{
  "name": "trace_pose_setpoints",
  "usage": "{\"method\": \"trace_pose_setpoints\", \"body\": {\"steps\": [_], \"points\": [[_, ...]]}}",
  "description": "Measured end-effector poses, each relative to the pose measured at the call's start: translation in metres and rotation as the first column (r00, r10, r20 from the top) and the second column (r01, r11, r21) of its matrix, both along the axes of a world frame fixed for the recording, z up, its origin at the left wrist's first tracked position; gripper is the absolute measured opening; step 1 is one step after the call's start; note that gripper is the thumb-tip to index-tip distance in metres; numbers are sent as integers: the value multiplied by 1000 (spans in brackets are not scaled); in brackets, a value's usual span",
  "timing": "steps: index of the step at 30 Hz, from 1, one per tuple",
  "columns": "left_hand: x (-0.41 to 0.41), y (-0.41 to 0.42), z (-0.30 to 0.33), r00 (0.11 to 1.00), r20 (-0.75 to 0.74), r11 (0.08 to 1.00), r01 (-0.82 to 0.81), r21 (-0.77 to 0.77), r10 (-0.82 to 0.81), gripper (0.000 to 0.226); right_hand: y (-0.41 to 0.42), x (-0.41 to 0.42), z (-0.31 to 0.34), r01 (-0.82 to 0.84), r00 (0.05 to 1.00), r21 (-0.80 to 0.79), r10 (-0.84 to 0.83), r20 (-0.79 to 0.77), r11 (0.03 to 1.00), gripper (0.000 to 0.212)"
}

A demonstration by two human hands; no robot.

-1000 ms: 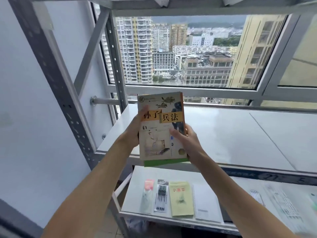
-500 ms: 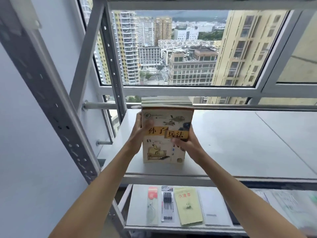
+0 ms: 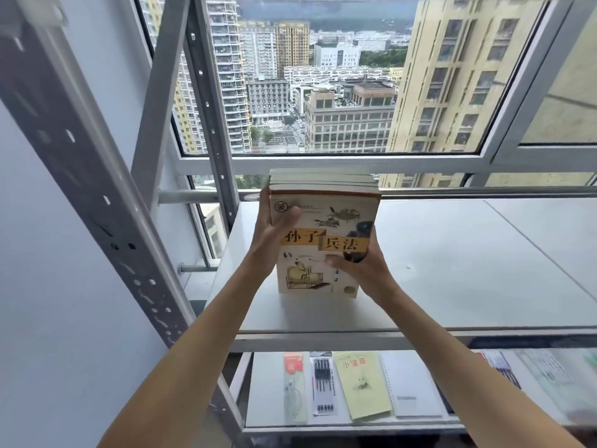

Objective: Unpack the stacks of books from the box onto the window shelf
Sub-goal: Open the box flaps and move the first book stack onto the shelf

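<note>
Left hand (image 3: 270,240) clamps left edge of book stack (image 3: 323,240), thumb across front cover. Stack upright, bottom edge on white window shelf (image 3: 452,270), near its left end. Right hand (image 3: 361,270) grips stack's lower right side, fingers on cover.

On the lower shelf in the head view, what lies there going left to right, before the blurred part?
Red-topped blister pack → pack of black pens → yellow-green booklet → white spiral notebook. Further right the items are too blurred to name.
</note>
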State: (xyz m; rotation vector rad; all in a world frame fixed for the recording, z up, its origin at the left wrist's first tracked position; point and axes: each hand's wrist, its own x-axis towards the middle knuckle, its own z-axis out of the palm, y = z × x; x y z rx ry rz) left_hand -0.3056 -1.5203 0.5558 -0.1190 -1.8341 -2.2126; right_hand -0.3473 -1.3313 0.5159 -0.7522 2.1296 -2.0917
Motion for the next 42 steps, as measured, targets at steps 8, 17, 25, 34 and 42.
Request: {"method": "trace_pose_setpoints", "body": {"steps": [8,17,25,34,42], "points": [[0,-7,-21,996,-80,997,-47,-54,43,122,6,6,-25,-67,993,181,48,104,981,77],[-15,-6,-5,995,-52,996,-91,-12,90,97,-2,1,-8,-86,990,185,63,127,979,77],[-73,-45,23,843,534,992,4,-124,63,53,-23,-29,32,-297,847,148,189,496,943,52],[-96,-64,-6,743,669,993,59,-102,24,46,-43,-42,18,-201,844,278,22,537,939,48],[-102,-64,-20,674,660,930,-116,-349,332,61,-47,-51,14,-134,859,331,-57,509,934,22]]}}
